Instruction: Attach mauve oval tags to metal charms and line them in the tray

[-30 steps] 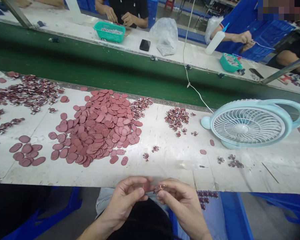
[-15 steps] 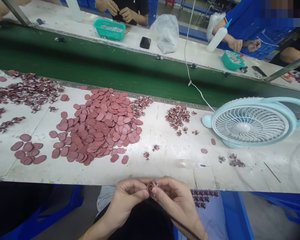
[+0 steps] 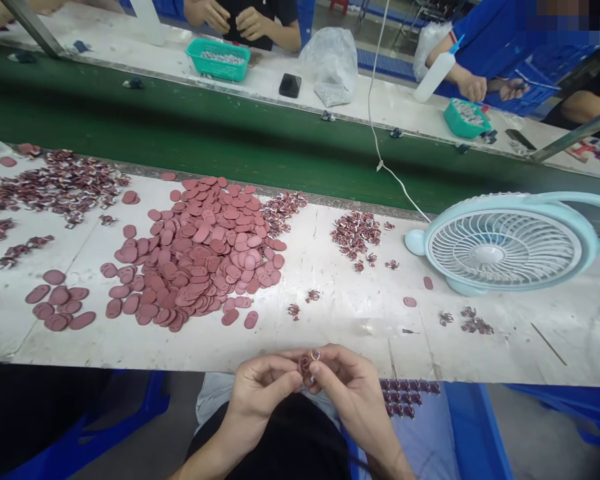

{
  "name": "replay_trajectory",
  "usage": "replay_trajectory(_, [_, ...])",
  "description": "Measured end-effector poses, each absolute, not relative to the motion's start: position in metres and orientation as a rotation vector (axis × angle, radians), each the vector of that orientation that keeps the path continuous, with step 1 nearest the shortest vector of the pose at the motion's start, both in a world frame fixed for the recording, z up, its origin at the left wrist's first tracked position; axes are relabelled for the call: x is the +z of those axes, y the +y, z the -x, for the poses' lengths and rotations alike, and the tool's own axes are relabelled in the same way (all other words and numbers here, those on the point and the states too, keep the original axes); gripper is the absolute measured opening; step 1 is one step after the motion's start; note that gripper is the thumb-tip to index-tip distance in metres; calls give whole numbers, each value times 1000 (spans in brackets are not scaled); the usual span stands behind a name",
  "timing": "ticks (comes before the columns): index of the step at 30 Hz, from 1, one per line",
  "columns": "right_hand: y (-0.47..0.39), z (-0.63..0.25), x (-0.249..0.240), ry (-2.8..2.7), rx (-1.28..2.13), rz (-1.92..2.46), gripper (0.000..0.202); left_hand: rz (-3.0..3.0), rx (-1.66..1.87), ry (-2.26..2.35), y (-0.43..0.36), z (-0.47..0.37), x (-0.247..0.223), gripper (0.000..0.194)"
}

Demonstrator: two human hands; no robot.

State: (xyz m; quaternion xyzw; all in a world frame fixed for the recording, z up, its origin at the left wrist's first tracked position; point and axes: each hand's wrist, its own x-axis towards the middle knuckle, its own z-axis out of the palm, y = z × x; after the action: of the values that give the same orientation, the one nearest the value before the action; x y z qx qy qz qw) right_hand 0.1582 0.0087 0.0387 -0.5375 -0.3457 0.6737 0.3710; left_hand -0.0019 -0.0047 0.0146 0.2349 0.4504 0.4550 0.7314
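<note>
Just off the table's front edge, my left hand pinches a small reddish-brown rounded piece between thumb and fingers. My right hand meets it from the other side, its thumb and fingers closed on a small shiny ring-like part against that piece. Fingertips hide how the two parts join. Ahead of my hands lies a big heap of flat reddish oval discs. Two small brown-and-metal parts lie between the heap and a pile of similar parts.
A light-blue fan lies to the right, its white cord running up over the green conveyor belt. A transparent tube with a dark tip lies near the front. Blue tray holds rows of parts. Co-workers' hands are across the belt.
My hands have risen slightly with the small piece between them, and the ring-like part shows more clearly. Dark items on the conveyor belt have shifted right.
</note>
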Motion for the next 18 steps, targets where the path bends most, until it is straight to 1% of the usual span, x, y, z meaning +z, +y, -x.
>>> replay_trajectory(3, [1,-169,26,-772,1672,1355,12,-594,988,1052,-4,6,15,8])
replay_trajectory(5, [-11,-187,17,-678,1611,1347,14,-794,958,1163,3,20,14,12])
replay_trajectory(7, [-29,-214,8,-606,1525,1371,13,-1165,919,1356,16,41,9,17])
replay_trajectory(9, [-51,-247,2,-529,1421,1445,15,-1598,847,1510,31,66,1,26])
replay_trajectory(12, [-85,-301,-4,-381,1201,1589,22,-2026,602,1508,52,95,-15,29])
replay_trajectory(15, [-112,-351,-17,-291,1030,1701,24,-2159,539,1425,65,106,-27,31])
replay_trajectory(18, [-132,-394,-46,-193,854,1859,24,-2182,376,1489,70,108,-30,37])
